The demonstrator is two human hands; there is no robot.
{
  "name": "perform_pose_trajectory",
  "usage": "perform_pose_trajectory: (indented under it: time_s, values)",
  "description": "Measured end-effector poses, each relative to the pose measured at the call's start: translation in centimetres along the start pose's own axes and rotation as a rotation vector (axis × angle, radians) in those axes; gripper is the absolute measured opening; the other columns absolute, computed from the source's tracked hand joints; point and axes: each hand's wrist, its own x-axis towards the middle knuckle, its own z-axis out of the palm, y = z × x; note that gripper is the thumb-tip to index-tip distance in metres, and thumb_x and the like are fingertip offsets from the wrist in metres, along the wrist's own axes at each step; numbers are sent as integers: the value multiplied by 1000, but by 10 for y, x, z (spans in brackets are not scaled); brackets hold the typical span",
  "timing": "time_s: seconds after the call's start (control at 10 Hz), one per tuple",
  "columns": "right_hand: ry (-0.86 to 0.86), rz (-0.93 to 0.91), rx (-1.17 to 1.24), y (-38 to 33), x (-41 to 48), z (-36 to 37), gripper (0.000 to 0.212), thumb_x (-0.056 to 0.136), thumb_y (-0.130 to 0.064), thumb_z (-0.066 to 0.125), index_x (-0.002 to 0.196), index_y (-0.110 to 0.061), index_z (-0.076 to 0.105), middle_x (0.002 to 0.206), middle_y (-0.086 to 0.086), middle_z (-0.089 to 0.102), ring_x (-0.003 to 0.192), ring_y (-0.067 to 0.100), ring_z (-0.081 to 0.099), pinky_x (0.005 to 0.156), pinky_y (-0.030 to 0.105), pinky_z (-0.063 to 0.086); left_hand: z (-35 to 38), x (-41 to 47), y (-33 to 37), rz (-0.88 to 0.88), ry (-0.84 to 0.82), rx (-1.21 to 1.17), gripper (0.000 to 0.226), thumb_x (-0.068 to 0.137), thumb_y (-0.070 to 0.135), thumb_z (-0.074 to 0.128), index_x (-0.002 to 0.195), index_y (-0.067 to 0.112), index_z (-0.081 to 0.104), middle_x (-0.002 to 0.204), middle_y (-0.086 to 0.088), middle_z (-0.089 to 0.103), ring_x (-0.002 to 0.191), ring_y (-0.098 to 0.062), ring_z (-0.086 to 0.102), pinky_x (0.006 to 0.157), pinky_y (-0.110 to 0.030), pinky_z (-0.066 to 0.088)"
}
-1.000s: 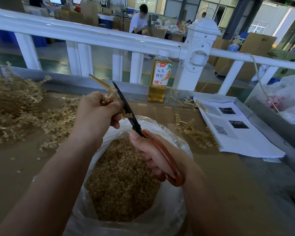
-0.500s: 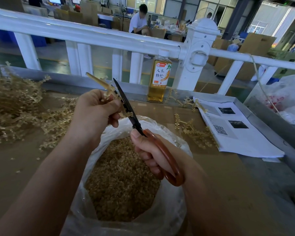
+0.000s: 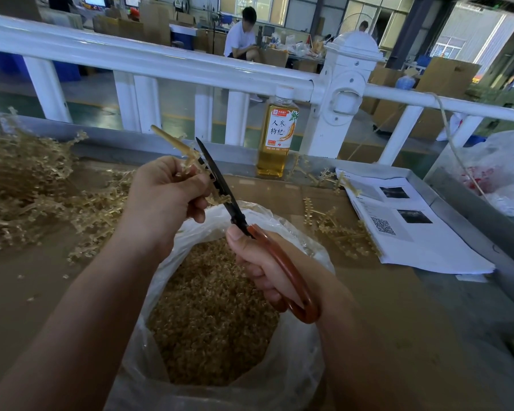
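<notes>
Clear plastic bag (image 3: 303,360) of tan clippings, wide open right under my hands.
Left hand (image 3: 163,194) and right hand (image 3: 261,262) sit close together above its mouth: right clamped round the black-bladed scissors with red-brown handles (image 3: 217,179), blades together, tip up; left pinching the tan branched plastic stem (image 3: 172,142) against the blade.
</notes>
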Motion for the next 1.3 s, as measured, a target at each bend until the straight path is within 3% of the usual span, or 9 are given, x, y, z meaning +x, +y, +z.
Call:
perform_pose_trajectory:
  time_s: [0.3,0.4,0.5,0.7,0.9,1.3]
  values:
    - [22,-22,-63,-4,-2,5,28,100,-32,30,76,-23,41,33,-18,49,30,-11,46,32,1,30,-2,0,-1,-10,14,-19,25,86,-6,53,67,9,50,45,7,54,39,-5,46,38,-16,38]
    - [72,-91,-386,-3,4,0,38,79,-62,38,72,-26,46,43,-10,49,32,-4,45,34,5,32,-3,-1,1,-50,12,-70,23,87,-5,51,67,7,53,46,4,54,39,-7,46,37,-16,37]
    - [137,-132,-474,0,5,-4,38,77,-64,35,65,-29,44,53,-5,41,35,2,38,39,12,33,-2,-2,2,-87,0,-96,25,88,-4,49,67,7,55,46,3,54,38,-8,46,36,-16,35]
    - [104,-138,-541,-7,0,0,39,98,-41,29,64,-22,37,61,-2,37,35,-1,38,43,10,32,-1,-5,1,-143,-63,29,27,95,2,42,73,6,56,43,6,51,36,-7,43,35,-14,31]
    - [111,-122,-576,-3,-3,-2,32,94,-50,31,69,-31,38,66,1,43,52,10,38,53,23,35,2,-7,0,-145,-102,131,28,96,3,41,72,8,56,42,9,46,35,-5,39,33,-14,28]
    - [189,-103,-522,-4,-2,3,39,91,-57,32,71,-25,44,62,-1,43,49,10,37,50,23,33,10,-12,5,-188,-168,38,27,94,3,42,71,8,55,42,5,47,33,-6,39,33,-12,27]
